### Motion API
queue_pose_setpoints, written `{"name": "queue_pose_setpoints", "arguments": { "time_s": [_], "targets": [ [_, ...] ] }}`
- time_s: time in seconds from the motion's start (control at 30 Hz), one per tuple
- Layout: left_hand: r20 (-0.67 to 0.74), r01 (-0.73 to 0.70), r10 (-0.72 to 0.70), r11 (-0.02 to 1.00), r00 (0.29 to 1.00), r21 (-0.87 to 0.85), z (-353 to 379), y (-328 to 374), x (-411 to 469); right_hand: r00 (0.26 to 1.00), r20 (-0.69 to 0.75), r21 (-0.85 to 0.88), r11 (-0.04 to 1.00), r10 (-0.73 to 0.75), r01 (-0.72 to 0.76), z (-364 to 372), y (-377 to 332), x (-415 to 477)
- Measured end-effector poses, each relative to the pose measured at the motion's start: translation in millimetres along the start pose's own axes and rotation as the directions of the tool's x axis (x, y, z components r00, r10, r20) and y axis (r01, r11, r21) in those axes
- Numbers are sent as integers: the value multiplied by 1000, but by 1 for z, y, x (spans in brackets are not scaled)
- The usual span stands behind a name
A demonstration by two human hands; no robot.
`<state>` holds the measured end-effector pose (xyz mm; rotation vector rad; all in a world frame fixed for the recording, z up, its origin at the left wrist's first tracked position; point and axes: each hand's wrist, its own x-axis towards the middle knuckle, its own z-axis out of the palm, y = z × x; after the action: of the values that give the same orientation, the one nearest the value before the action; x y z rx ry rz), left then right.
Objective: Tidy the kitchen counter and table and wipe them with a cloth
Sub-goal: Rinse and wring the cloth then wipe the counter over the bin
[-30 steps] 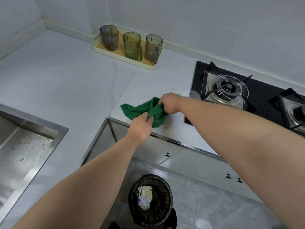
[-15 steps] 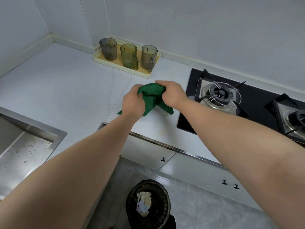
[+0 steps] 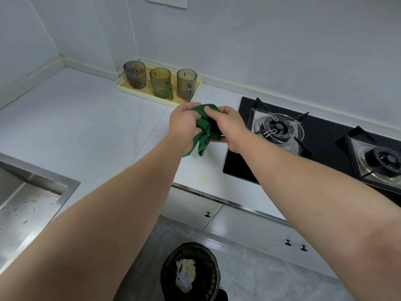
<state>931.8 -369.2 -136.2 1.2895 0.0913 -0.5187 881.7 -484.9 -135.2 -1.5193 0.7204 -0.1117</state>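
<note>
Head view of a green cloth [image 3: 205, 129] gathered between both hands above the white counter [image 3: 86, 127], in the gap between the tray [image 3: 121, 86] of three tumblers and the black hob [image 3: 325, 137]. The cloth is judged light, limp and easily crushed: it takes no shape of its own, so it is best taken as a bunched wad in the palm, not by an edge, which would let the rest trail. The left hand [image 3: 183, 124] has its fingers curled round the left of the bundle; the right hand [image 3: 230, 127] pinches the top fold with thumb and forefinger and cups the right side. Both forearms reach forward and converge, knuckles uppermost. A loose tail hangs below the hands (whether it touches the counter cannot be told). A yellowish mark [image 3: 201, 175] lies on the counter near its front edge.
</note>
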Motion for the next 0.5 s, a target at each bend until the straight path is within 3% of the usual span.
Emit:
{"name": "queue_pose_setpoints", "arguments": {
  "time_s": [0.3,0.5],
  "targets": [
    [-73,53,-65,987,995,-150,-17,-16,2,949,-290,118,980,-123,163,-16,-2,9],
    [51,130,-124,983,991,-131,-10,-25,-1,942,-258,9,974,-215,225,-7,0,12]
  ]
}}
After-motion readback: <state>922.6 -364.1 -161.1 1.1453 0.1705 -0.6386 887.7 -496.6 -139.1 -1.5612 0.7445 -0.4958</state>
